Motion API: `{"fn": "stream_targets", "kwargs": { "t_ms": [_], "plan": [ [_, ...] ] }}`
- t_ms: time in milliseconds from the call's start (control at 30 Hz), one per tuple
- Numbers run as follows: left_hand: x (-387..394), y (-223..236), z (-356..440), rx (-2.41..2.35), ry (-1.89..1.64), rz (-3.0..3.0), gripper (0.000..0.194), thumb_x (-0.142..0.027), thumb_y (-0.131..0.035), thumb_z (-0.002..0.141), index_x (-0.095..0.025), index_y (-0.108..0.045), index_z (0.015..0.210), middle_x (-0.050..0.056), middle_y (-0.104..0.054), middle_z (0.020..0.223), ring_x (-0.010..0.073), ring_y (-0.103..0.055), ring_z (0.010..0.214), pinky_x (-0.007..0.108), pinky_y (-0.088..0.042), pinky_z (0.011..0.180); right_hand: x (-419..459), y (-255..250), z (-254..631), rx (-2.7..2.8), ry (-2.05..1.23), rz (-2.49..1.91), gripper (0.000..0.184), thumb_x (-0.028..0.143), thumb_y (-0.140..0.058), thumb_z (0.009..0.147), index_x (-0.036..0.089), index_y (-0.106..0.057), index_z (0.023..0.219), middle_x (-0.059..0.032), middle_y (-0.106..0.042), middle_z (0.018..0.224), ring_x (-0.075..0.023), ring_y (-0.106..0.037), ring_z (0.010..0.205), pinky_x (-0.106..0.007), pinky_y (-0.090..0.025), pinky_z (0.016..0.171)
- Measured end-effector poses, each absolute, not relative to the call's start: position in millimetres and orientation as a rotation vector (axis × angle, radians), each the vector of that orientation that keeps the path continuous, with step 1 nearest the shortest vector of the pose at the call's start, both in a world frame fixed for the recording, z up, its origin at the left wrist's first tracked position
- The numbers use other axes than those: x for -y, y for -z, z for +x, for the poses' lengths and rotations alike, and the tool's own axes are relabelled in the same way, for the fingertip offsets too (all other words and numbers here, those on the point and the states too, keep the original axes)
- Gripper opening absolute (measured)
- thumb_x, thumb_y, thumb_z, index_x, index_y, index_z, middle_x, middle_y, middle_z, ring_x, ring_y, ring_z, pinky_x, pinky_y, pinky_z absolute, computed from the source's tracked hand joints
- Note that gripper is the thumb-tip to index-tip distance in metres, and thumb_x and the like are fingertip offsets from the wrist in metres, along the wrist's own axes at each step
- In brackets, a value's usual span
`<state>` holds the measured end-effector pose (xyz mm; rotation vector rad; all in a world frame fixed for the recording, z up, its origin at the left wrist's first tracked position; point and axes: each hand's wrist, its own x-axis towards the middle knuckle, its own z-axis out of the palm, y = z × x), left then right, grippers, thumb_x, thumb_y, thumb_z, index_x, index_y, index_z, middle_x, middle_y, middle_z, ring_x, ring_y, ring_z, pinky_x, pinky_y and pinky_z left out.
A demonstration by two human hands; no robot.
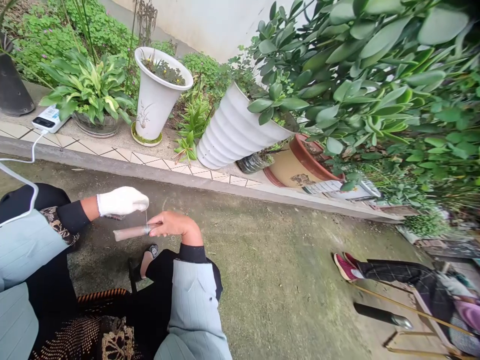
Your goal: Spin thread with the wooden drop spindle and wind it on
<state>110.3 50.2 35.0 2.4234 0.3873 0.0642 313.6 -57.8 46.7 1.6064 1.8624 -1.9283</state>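
A white knitted glove covers my left hand (123, 201), whose fingers are pinched together on a thin thread (146, 216). The thread runs down, taut, to a pale pinkish tube (129, 233). My right hand (171, 223), bare, is closed around the tube's right end, and its left end sticks out free. Close to the right fingers, a band of light bluish thread (146, 230) is wound round the tube. Both hands are in front of my lap, the left one slightly higher and to the left. Whether the tube is hollow I cannot tell.
A tiled ledge (157, 164) runs across, bearing a white flowerpot (152, 107), a ribbed white pot (236, 130) and a brown-rimmed pot (296, 162). A white power bank (50, 119) with a cable lies at left. Another person's red shoe (345, 267) shows at right, near a dark cylinder (380, 315).
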Motion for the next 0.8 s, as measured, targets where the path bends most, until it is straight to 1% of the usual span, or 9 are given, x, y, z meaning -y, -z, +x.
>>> {"fn": "stream_targets", "kwargs": {
  "t_ms": [67, 167, 267, 333, 467, 533, 633, 700, 800],
  "plan": [
    [-54.2, -35.5, 109.9, -0.414, -0.098, 2.276, 0.031, -0.038, -0.041, 0.089, -0.015, -0.061, 0.081, 0.003, -0.061, 0.076, 0.0136, -0.05, 0.066, 0.022, -0.035, 0.062, 61.7, -54.7, 321.4, -1.978, 2.184, 1.779, 0.039, 0.037, -0.071, 0.072, 0.017, -0.068, 0.105, 0.0026, -0.058, 0.068, -0.0074, -0.047, 0.056, -0.02, -0.038, 0.054],
    [-54.4, -37.0, 111.0, -0.436, -0.127, 2.017, 0.039, -0.046, -0.039, 0.09, -0.013, -0.06, 0.087, 0.003, -0.058, 0.073, 0.0121, -0.047, 0.062, 0.021, -0.037, 0.057, 62.8, -61.9, 329.3, -1.99, 2.446, 2.502, 0.037, 0.041, -0.067, 0.074, 0.015, -0.064, 0.1, 0.0015, -0.056, 0.07, -0.0068, -0.043, 0.054, -0.021, -0.038, 0.051],
    [-46.8, -38.4, 114.1, -0.388, -0.037, 1.844, 0.044, -0.051, -0.04, 0.09, -0.012, -0.06, 0.089, 0.0, -0.049, 0.063, 0.0099, -0.04, 0.053, 0.02, -0.033, 0.049, 56.5, -56.1, 328.2, -1.804, 2.465, 2.949, 0.036, 0.047, -0.058, 0.079, 0.015, -0.061, 0.095, 0.0006, -0.053, 0.07, -0.0073, -0.042, 0.052, -0.021, -0.037, 0.049],
    [-40.1, -39.9, 116.2, -0.37, 0.04, 1.804, 0.04, -0.048, -0.042, 0.089, -0.012, -0.06, 0.088, -0.002, -0.046, 0.06, 0.0092, -0.037, 0.05, 0.021, -0.031, 0.047, 51.1, -48.2, 325.9, -1.768, 2.155, 3.063, 0.036, 0.046, -0.058, 0.079, 0.016, -0.061, 0.097, 0.0008, -0.053, 0.069, -0.0083, -0.043, 0.052, -0.022, -0.037, 0.051],
    [-32.7, -44.7, 116.7, -0.333, 0.077, 1.914, 0.029, -0.034, -0.04, 0.089, -0.014, -0.059, 0.083, -0.002, -0.048, 0.06, 0.0095, -0.038, 0.051, 0.022, -0.032, 0.049, 46.9, -37.0, 323.0, -1.894, 1.158, 2.896, 0.03, 0.041, -0.059, 0.079, 0.018, -0.066, 0.098, -0.0019, -0.061, 0.075, -0.0133, -0.051, 0.064, -0.025, -0.038, 0.061],
    [-33.0, -46.3, 114.9, -0.314, 0.073, 2.039, 0.026, -0.03, -0.04, 0.088, -0.015, -0.058, 0.078, -0.002, -0.048, 0.06, 0.0097, -0.039, 0.052, 0.023, -0.032, 0.05, 47.7, -34.9, 320.2, -1.898, 1.066, 2.53, 0.023, 0.036, -0.063, 0.078, 0.019, -0.069, 0.091, -0.0027, -0.063, 0.076, -0.0144, -0.053, 0.068, -0.025, -0.037, 0.062],
    [-35.6, -45.5, 112.4, -0.266, 0.083, 2.168, 0.024, -0.026, -0.043, 0.086, -0.015, -0.054, 0.068, -0.002, -0.047, 0.058, 0.0094, -0.038, 0.052, 0.022, -0.03, 0.051, 50.1, -35.6, 315.4, -1.789, 1.511, 1.842, 0.018, 0.031, -0.067, 0.075, 0.018, -0.071, 0.086, 0.0004, -0.061, 0.067, -0.0109, -0.052, 0.06, -0.022, -0.037, 0.057],
    [-37.8, -43.4, 111.9, -0.258, 0.068, 2.131, 0.026, -0.029, -0.043, 0.087, -0.015, -0.052, 0.067, -0.002, -0.048, 0.059, 0.0093, -0.039, 0.054, 0.022, -0.032, 0.052, 53.1, -40.9, 315.8, -1.8, 1.838, 1.552, 0.025, 0.034, -0.068, 0.074, 0.018, -0.07, 0.093, 0.0024, -0.06, 0.065, -0.0085, -0.05, 0.056, -0.021, -0.038, 0.055],
    [-41.4, -40.2, 112.7, -0.325, -0.026, 1.97, 0.031, -0.04, -0.044, 0.088, -0.014, -0.054, 0.074, -0.001, -0.053, 0.067, 0.0101, -0.044, 0.058, 0.021, -0.037, 0.056, 59.6, -55.5, 324.2, -1.999, 2.246, 1.728, 0.034, 0.035, -0.07, 0.072, 0.016, -0.067, 0.101, 0.0013, -0.061, 0.073, -0.0077, -0.05, 0.058, -0.021, -0.04, 0.055]
  ]
}}
